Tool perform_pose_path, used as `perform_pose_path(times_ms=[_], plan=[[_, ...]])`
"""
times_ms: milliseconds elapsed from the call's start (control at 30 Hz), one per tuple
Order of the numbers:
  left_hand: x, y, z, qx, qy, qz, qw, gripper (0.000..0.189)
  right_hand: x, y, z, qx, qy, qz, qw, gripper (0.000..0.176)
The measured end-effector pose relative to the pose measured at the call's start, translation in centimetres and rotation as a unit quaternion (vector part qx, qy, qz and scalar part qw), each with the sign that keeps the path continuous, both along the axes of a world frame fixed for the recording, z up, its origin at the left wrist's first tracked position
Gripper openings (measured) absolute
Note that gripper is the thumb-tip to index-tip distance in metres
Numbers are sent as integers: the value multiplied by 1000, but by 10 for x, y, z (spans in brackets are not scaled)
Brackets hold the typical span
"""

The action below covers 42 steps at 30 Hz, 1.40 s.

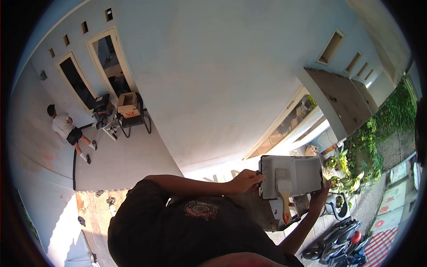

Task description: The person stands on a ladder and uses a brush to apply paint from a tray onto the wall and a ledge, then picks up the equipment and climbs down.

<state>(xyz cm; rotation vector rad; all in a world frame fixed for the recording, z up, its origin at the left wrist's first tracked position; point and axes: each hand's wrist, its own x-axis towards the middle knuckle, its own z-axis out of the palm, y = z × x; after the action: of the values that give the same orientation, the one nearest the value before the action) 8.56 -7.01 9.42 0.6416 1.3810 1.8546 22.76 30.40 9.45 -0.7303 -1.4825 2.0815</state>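
A rectangular paint tray (307, 173) with a pale grey inside is held up in front of my dark shirt. My left hand (246, 181) grips its left edge, fingers closed on the rim. My right hand (318, 198) is wrapped round the lower right corner, its fingers partly hidden behind the tray. A wide paintbrush (284, 196) lies in the tray, its pale bristles on the grey surface and its wooden handle hanging over the lower edge. Neither hand touches the brush.
A person (64, 127) stands by the far left wall. Near the windows, a cardboard box (128, 105) sits on a black chair (141, 121). A pale blue wall (213, 80) rises ahead. Plants (342, 164) and parked motorcycles (340, 242) are at the right.
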Motion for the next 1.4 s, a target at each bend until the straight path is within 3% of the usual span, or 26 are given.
perform_pose_path(times_ms=[67, 200, 467, 667, 733, 1067, 1400], plan=[[7, 4, -11, 7, -7, 18, 1000, 46, -2, 2, 7, -10, -26, -24, 999, 74], [20, 1, -13, 9, -39, 19, 999, 44, -2, 21, -1, 9, -41, 26, 999, 79], [27, -5, -22, -30, 4, -55, 998, 41, -7, 35, -12, 57, -105, 20, 993, 88], [28, -10, -10, -39, -34, -127, 990, 43, -9, 16, 5, 51, -101, 6, 994, 69], [24, -7, -14, -58, 16, -154, 986, 39, -11, 25, -1, 54, -99, 9, 994, 71], [18, -4, -21, -98, 20, -226, 969, 32, -18, 21, 1, 51, -135, -77, 986, 75], [13, -1, -26, -110, 8, -245, 963, 27, -22, 27, -14, 1, -48, -53, 997, 59]])
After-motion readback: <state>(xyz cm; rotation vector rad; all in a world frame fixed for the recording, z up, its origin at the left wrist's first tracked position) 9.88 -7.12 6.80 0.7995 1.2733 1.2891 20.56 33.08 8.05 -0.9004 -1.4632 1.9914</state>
